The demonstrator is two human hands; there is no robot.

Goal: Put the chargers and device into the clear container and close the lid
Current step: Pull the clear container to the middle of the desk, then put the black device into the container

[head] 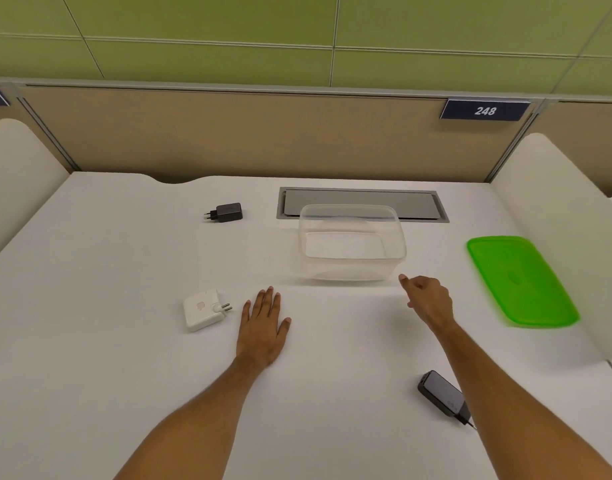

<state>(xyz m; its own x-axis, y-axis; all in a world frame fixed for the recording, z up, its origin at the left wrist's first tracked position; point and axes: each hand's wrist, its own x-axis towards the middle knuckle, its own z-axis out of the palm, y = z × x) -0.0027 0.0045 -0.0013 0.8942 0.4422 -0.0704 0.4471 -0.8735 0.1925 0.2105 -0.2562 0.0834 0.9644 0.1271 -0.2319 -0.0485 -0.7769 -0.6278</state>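
Observation:
An empty clear container (352, 269) stands lidless in the middle of the white desk. Its green lid (519, 280) lies flat to the right. A black charger (224, 212) lies at the back left, prongs pointing left. A white charger (203, 309) lies at the near left. A black device (443, 396) lies near the front, partly hidden behind my right forearm. My left hand (263, 323) rests flat on the desk, fingers spread, just right of the white charger. My right hand (427, 299) hovers by the container's near right corner, fingers loosely curled, holding nothing.
A grey cable hatch (363, 202) is set into the desk behind the container. A beige partition (228, 133) with a "248" sign (484, 110) closes the back. White side dividers (17, 181) stand at left and right.

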